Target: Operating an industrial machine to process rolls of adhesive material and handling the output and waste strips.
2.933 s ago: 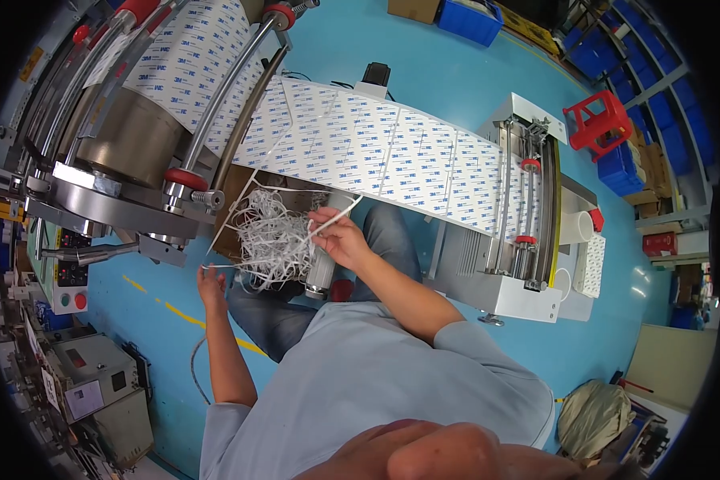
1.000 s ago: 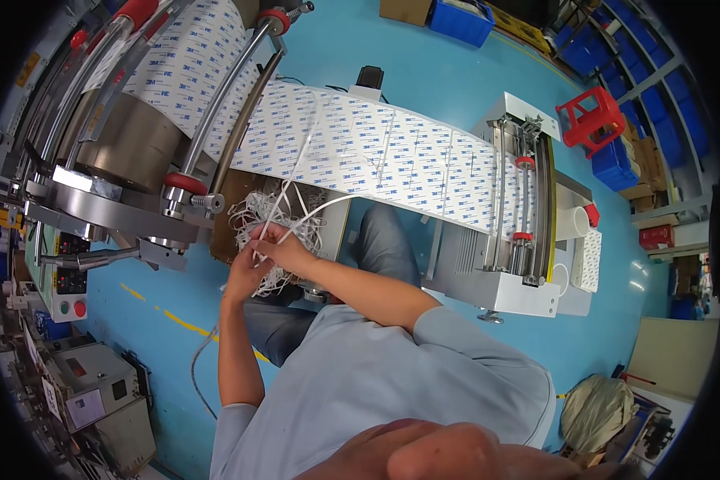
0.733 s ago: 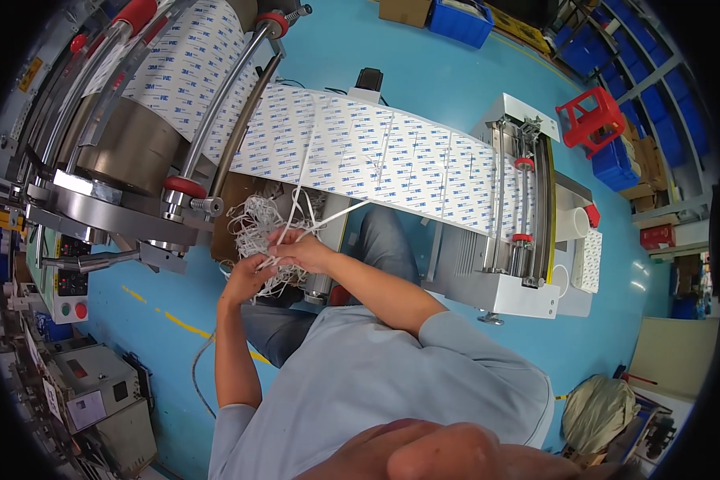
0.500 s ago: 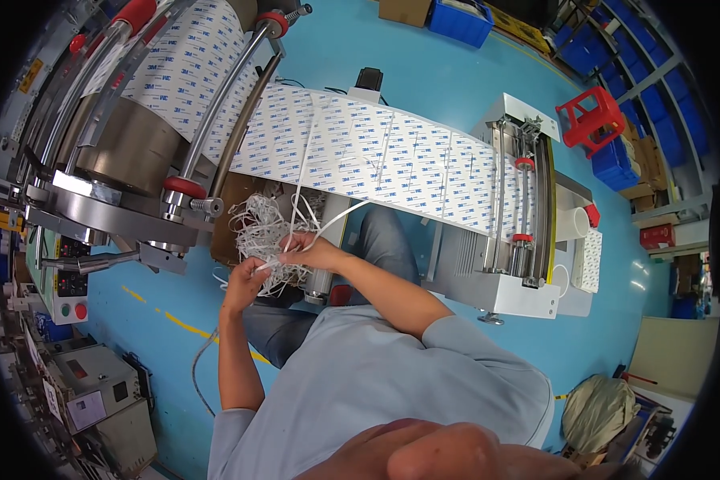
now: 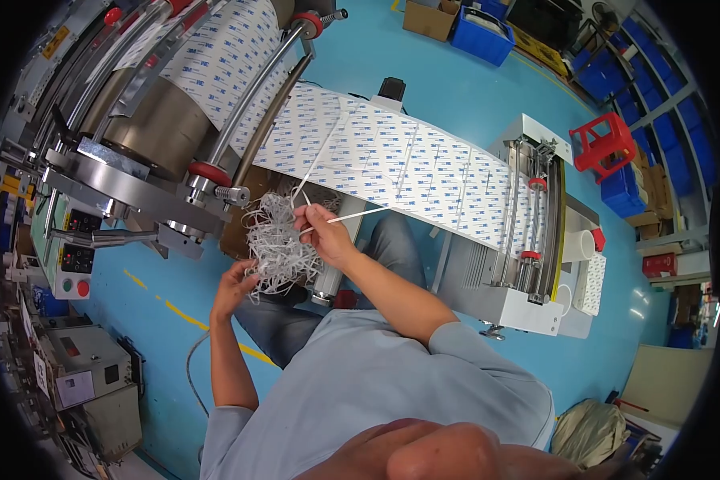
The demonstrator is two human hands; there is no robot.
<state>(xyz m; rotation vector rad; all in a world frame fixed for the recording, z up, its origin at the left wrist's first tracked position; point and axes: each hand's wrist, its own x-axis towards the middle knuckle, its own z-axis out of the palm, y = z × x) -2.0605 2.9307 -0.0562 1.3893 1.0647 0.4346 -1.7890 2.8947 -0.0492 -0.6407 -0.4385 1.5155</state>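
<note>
My right hand (image 5: pixel 328 236) pinches narrow white strips (image 5: pixel 360 214) that run up to the edge of a white web printed in blue (image 5: pixel 360 152). One strip slants up across the web, and another stretches right to its near edge. Below and left of that hand, a tangled heap of white strips (image 5: pixel 284 248) fills a brown cardboard box (image 5: pixel 234 240). Beside the heap's lower left, my left hand (image 5: pixel 232 290) has its fingers curved and apart, and nothing shows between them.
At the left stands a roller machine with a large metal drum (image 5: pixel 148 124) and a control panel (image 5: pixel 76 256). The web reaches a white machine with rollers (image 5: pixel 524 272) at the right. Farther off are a red stool (image 5: pixel 600 144) and a blue bin (image 5: pixel 484 36).
My hands have parted. The left has let go of the strips and moved down, while the right has moved up and right with them. The whole view has shifted slightly.
</note>
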